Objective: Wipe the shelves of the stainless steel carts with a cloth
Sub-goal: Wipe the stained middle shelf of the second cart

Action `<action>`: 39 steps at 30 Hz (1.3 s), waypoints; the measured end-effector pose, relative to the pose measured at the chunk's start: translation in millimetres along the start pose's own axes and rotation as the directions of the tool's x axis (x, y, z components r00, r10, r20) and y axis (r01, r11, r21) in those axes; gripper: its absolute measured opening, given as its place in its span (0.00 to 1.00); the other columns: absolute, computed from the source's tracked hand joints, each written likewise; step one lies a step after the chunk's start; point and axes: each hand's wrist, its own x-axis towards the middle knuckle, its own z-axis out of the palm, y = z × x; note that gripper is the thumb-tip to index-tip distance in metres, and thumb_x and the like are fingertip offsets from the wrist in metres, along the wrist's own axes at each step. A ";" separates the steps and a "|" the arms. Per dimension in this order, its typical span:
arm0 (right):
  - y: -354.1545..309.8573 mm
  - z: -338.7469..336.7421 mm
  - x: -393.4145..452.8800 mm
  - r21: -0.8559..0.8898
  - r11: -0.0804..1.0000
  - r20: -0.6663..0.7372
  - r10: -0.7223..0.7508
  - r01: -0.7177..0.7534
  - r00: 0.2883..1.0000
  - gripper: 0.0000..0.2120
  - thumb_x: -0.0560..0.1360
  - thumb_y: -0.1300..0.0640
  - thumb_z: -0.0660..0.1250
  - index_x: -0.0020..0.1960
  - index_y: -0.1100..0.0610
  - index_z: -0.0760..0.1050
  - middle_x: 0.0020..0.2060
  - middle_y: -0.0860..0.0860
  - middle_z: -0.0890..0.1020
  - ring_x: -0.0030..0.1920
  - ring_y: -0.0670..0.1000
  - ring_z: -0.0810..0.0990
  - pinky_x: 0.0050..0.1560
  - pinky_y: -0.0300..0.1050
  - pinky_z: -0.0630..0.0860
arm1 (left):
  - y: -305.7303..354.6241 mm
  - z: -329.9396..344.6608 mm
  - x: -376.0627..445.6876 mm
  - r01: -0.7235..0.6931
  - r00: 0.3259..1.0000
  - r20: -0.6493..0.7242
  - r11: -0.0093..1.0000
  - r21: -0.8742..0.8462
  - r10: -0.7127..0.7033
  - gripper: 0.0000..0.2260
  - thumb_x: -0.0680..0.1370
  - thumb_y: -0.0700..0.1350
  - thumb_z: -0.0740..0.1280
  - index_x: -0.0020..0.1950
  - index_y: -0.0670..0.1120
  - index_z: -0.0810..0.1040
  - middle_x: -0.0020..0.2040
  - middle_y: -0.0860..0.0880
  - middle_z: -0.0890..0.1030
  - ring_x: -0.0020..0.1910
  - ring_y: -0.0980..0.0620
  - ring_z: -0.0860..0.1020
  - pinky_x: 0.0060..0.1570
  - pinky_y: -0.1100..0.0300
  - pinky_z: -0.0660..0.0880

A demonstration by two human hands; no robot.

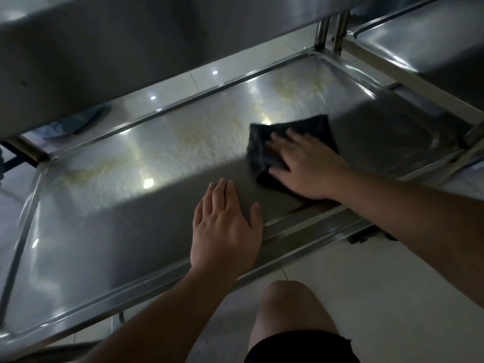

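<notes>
A low stainless steel cart shelf fills the middle of the view, with yellowish streaks across its far half. A dark folded cloth lies on the shelf right of centre. My right hand presses flat on the cloth, fingers spread, covering its near part. My left hand rests flat and bare on the shelf next to the front rim, fingers together, holding nothing.
The shelf above overhangs the far side at the top. A second steel cart stands at the top right, its post touching this cart's corner. My bare knee is below the front rim, over a light tiled floor.
</notes>
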 end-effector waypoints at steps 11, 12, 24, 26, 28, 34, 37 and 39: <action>151.3 -33.7 14.8 0.010 0.836 -0.172 0.542 -0.549 0.823 0.32 0.80 0.35 0.48 0.81 0.47 0.57 0.82 0.54 0.58 0.81 0.63 0.55 0.78 0.68 0.53 | -1.0 3.1 -0.4 0.005 1.000 -0.009 1.000 -0.017 -0.005 0.38 0.83 0.70 0.42 0.86 0.48 0.54 0.86 0.49 0.56 0.85 0.51 0.48 0.78 0.56 0.38; 138.8 -31.9 19.1 0.015 0.819 -0.148 0.570 -0.574 0.808 0.34 0.81 0.35 0.47 0.82 0.48 0.55 0.83 0.53 0.55 0.82 0.63 0.52 0.80 0.67 0.50 | -0.6 2.9 -0.3 0.007 1.000 -0.004 1.000 -0.016 -0.007 0.38 0.83 0.70 0.42 0.86 0.48 0.54 0.86 0.49 0.56 0.85 0.51 0.48 0.79 0.56 0.38; -51.4 4.9 21.3 0.024 1.000 0.007 0.014 -0.014 1.000 0.33 0.82 0.33 0.47 0.84 0.44 0.50 0.84 0.42 0.49 0.83 0.49 0.45 0.82 0.56 0.44 | 4.8 -5.7 -3.4 0.059 0.997 0.055 0.993 -0.107 -0.053 0.36 0.83 0.62 0.49 0.87 0.44 0.52 0.87 0.45 0.53 0.86 0.49 0.48 0.81 0.54 0.42; -39.7 1.6 16.2 0.016 0.998 -0.005 0.055 -0.055 0.998 0.33 0.83 0.34 0.47 0.84 0.44 0.50 0.84 0.42 0.50 0.83 0.49 0.46 0.82 0.56 0.45 | 2.1 -6.1 -1.4 0.065 0.996 0.074 0.989 -0.134 -0.056 0.35 0.84 0.60 0.51 0.86 0.44 0.52 0.87 0.45 0.53 0.86 0.49 0.48 0.80 0.54 0.40; -18.3 -3.9 7.8 0.030 0.983 -0.041 0.185 -0.184 0.982 0.32 0.83 0.35 0.47 0.84 0.45 0.51 0.84 0.43 0.51 0.83 0.51 0.47 0.82 0.57 0.46 | -0.9 -9.3 3.9 0.075 0.991 0.126 0.982 -0.176 -0.053 0.34 0.83 0.60 0.53 0.86 0.46 0.54 0.86 0.48 0.53 0.85 0.50 0.47 0.80 0.54 0.40; -2.8 -4.6 4.8 0.028 0.867 -0.065 0.498 -0.497 0.865 0.33 0.83 0.37 0.45 0.85 0.48 0.50 0.84 0.47 0.50 0.83 0.57 0.47 0.81 0.62 0.46 | -35.9 -41.5 13.6 0.127 0.957 0.288 0.934 -0.333 -0.027 0.34 0.78 0.59 0.60 0.83 0.49 0.64 0.84 0.55 0.55 0.84 0.48 0.54 0.79 0.51 0.55; -22.9 -2.3 14.1 0.043 0.822 -0.028 0.570 -0.568 0.821 0.35 0.82 0.37 0.44 0.85 0.51 0.47 0.84 0.48 0.47 0.83 0.59 0.45 0.81 0.63 0.44 | -90.6 -53.8 -8.7 0.132 0.980 0.173 0.971 -0.201 -0.097 0.27 0.82 0.60 0.58 0.79 0.51 0.69 0.84 0.52 0.57 0.84 0.48 0.53 0.80 0.45 0.55; -43.1 1.0 19.4 0.027 0.829 -0.017 0.559 -0.558 0.829 0.36 0.81 0.36 0.43 0.85 0.52 0.47 0.85 0.49 0.47 0.83 0.60 0.45 0.81 0.65 0.44 | -128.5 -61.9 -27.0 0.204 0.975 0.114 0.970 -0.132 -0.189 0.25 0.84 0.59 0.58 0.80 0.51 0.68 0.84 0.50 0.58 0.84 0.47 0.53 0.81 0.42 0.54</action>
